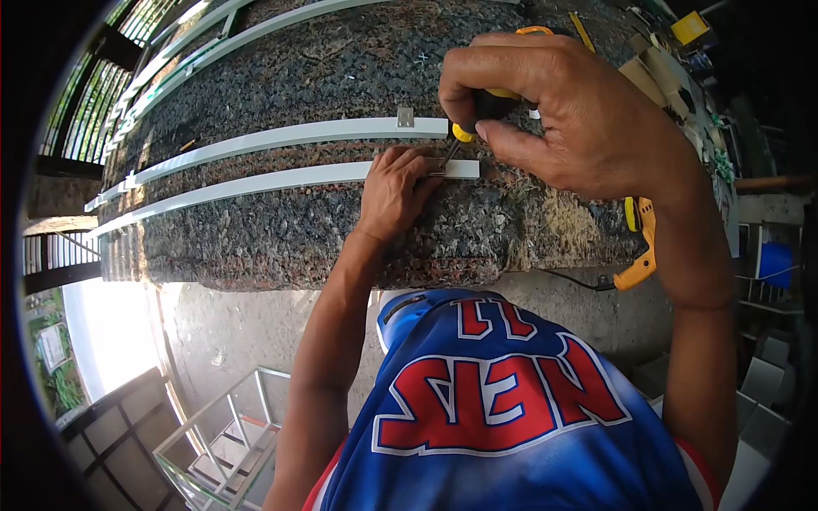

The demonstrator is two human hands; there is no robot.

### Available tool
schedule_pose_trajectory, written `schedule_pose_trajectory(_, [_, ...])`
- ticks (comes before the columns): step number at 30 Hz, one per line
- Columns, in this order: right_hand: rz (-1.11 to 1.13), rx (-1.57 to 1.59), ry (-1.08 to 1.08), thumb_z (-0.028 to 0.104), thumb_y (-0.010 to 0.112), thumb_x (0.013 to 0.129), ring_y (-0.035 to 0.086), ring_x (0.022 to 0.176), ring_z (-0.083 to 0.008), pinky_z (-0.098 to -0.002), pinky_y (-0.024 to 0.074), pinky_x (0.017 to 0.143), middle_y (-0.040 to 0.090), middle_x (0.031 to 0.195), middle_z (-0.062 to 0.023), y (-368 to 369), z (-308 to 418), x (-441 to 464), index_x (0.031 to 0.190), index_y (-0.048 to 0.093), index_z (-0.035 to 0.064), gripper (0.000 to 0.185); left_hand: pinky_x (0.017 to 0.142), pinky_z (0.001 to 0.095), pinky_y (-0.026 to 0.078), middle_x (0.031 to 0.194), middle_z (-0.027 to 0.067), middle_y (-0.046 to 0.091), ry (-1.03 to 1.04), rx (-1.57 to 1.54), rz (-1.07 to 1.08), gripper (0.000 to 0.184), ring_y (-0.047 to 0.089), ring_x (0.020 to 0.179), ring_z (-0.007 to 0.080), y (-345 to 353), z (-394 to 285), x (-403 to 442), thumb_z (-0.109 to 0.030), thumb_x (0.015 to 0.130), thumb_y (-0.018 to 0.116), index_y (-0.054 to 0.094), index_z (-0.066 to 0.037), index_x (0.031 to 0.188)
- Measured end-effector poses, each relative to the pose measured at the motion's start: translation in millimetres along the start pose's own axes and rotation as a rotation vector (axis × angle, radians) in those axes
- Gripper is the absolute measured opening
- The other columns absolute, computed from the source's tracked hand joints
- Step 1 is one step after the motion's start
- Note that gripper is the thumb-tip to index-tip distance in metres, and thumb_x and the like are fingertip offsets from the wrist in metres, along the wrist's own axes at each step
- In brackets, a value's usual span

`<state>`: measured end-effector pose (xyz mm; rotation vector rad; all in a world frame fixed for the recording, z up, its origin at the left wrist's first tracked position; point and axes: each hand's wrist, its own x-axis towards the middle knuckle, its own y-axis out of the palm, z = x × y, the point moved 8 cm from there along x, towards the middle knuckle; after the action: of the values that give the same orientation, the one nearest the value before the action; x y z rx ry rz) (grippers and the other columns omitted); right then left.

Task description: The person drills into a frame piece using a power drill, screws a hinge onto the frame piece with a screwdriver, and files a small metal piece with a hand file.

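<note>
My right hand is closed around the black-and-yellow handle of a screwdriver. Its thin shaft slants down to a small metal plate near the right end of the nearer white bar. My left hand presses over that bar just left of the shaft, with the fingers bent across it and the fingertips beside the plate. Whatever lies under the left fingers is hidden. Behind, a second white bar runs roughly parallel, with a small metal hinge-like plate standing near its right end.
The dark, rough worktable carries more white bars at the back left. A yellow corded power tool lies at the right front edge. At the far right are a yellow box and clutter. A frame stands on the floor.
</note>
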<state>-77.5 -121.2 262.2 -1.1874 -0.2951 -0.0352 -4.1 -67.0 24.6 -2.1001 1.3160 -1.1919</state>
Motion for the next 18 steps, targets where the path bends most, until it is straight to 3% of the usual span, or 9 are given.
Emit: schedule_pose_trajectory(18, [-0.029, -0.089, 0.028, 0.001, 0.072, 0.082, 0.066, 0.102, -0.0305, -0.0412, 0.0542, 0.086, 0.064, 0.111, -0.0093, -2.7, 7.8, -14.4, 0.116, 0.063, 0.0072, 0.036, 0.093, 0.0420, 0.048, 0.116, 0.0036, 0.070, -0.030, -0.001, 0.038, 0.021, 0.061, 0.106, 0.0296, -4.8, -3.4, 5.4, -0.022, 0.085, 0.075, 0.072, -0.010, 0.103])
